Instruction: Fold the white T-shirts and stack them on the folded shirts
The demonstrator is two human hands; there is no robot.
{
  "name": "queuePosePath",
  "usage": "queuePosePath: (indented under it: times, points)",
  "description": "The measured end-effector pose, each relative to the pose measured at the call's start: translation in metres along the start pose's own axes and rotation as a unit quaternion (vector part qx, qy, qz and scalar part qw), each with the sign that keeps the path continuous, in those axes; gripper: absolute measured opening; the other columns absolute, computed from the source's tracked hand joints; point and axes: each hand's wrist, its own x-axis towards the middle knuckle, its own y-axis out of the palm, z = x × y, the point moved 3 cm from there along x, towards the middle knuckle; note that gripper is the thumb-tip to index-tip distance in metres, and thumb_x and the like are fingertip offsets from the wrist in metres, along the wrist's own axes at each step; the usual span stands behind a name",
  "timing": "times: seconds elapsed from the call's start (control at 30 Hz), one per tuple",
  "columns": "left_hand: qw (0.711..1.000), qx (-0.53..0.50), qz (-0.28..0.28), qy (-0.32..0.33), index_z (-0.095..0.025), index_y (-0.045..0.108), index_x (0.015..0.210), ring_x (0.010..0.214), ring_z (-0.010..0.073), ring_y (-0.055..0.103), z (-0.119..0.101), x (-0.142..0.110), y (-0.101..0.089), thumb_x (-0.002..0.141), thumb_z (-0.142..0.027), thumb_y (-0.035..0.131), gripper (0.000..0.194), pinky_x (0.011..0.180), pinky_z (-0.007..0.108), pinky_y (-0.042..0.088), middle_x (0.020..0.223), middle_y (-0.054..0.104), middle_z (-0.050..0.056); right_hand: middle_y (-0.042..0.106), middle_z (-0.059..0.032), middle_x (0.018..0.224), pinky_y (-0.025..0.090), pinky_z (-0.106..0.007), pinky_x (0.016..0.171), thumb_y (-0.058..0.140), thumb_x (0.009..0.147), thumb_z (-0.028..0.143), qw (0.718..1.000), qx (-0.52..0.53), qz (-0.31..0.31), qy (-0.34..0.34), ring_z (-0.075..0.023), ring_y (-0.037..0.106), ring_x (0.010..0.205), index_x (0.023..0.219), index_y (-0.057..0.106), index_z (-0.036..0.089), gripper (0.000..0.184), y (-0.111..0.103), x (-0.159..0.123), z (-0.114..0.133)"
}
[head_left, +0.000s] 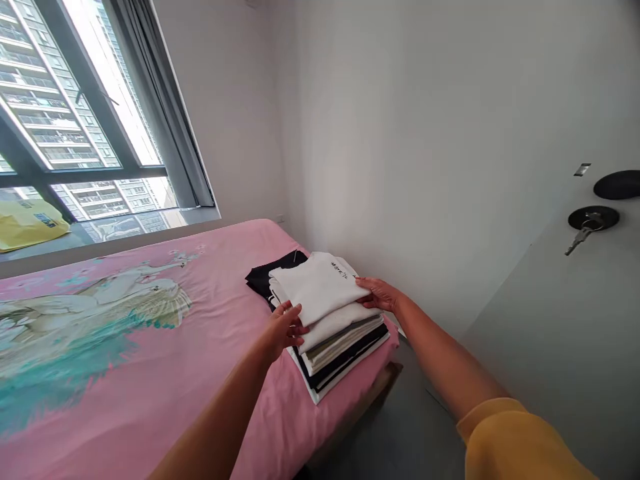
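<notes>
A stack of folded clothes [345, 350] lies at the corner of the bed, with white, beige and black layers. On top sits a white folded T-shirt [315, 287] with small dark lettering near its far right side. My right hand [377, 293] grips the right edge of this T-shirt, thumb above and fingers partly hidden beneath. At its left edge is my left hand [285, 330], fingers apart and curved by the cloth; whether they press on it I cannot tell. Behind the stack, a black folded garment [263, 277] shows partly under the white cloth.
The bed [210, 373] has a pink sheet with a printed figure in white and teal. A white wall [380, 167] runs close along the right. At the right stands a door [565, 320] with a key [580, 239] in its lock. A yellow package [30, 223] rests on the windowsill.
</notes>
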Motion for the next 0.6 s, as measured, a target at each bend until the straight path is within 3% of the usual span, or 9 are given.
queuePosePath:
  times: [0.07,0.17,0.3,0.37,0.53,0.6]
  points:
    - [0.999,0.035,-0.006,0.009,-0.024,0.045,0.118,0.054,0.0141,0.061,0.005,-0.003,0.003,0.073,-0.044,0.065,0.053,0.043,0.021,0.043,0.067,0.053,-0.002,0.062,-0.0031,0.070,0.047,-0.024,0.039,0.074,0.066,0.034,1.000,0.012,0.000,-0.017,-0.0146,0.059,0.050,0.111,0.056,0.018,0.051,-0.003,0.001,-0.007]
    - [0.997,0.076,-0.014,0.031,-0.022,0.040,0.127,0.048,0.0116,0.058,-0.005,-0.009,0.014,0.072,-0.036,0.068,0.063,0.038,0.018,0.038,0.071,0.058,0.001,0.061,-0.0020,0.068,0.047,-0.022,0.037,0.071,0.071,0.031,0.999,-0.033,-0.017,-0.028,-0.0130,0.058,0.048,0.112,0.053,0.019,0.047,0.002,-0.001,0.002]
    - [0.988,0.097,-0.084,0.085,-0.020,0.013,0.144,0.041,0.0073,0.049,-0.018,-0.023,0.027,0.075,-0.024,0.063,0.086,0.039,0.018,0.040,0.065,0.059,-0.001,0.058,0.0030,0.063,0.050,-0.024,0.040,0.064,0.077,0.025,0.993,-0.079,-0.037,-0.081,-0.0094,0.054,0.044,0.118,0.046,0.023,0.045,0.007,-0.016,0.024]
    - [0.985,0.103,-0.083,0.110,-0.022,0.007,0.146,0.039,0.0067,0.046,-0.014,-0.030,0.032,0.077,-0.023,0.061,0.087,0.039,0.019,0.039,0.062,0.058,-0.003,0.057,0.0041,0.063,0.051,-0.024,0.041,0.061,0.079,0.025,0.989,-0.086,-0.038,-0.110,-0.0083,0.052,0.043,0.119,0.046,0.025,0.043,0.006,-0.027,0.026]
    - [0.984,0.122,-0.070,0.108,-0.025,0.022,0.143,0.034,0.0062,0.042,0.008,-0.037,0.035,0.077,-0.027,0.060,0.077,0.035,0.018,0.034,0.055,0.049,-0.008,0.054,0.0038,0.062,0.049,-0.023,0.038,0.060,0.079,0.023,0.988,-0.127,-0.065,-0.051,-0.0086,0.050,0.042,0.116,0.048,0.022,0.039,-0.002,-0.042,0.005]
    - [0.982,0.125,-0.072,0.119,-0.024,0.027,0.141,0.034,0.0057,0.042,0.007,-0.039,0.036,0.077,-0.027,0.060,0.072,0.035,0.018,0.034,0.055,0.047,-0.009,0.054,0.0039,0.061,0.049,-0.024,0.038,0.059,0.080,0.024,0.989,-0.119,-0.068,-0.062,-0.0084,0.050,0.042,0.115,0.048,0.021,0.037,-0.003,-0.045,0.003]
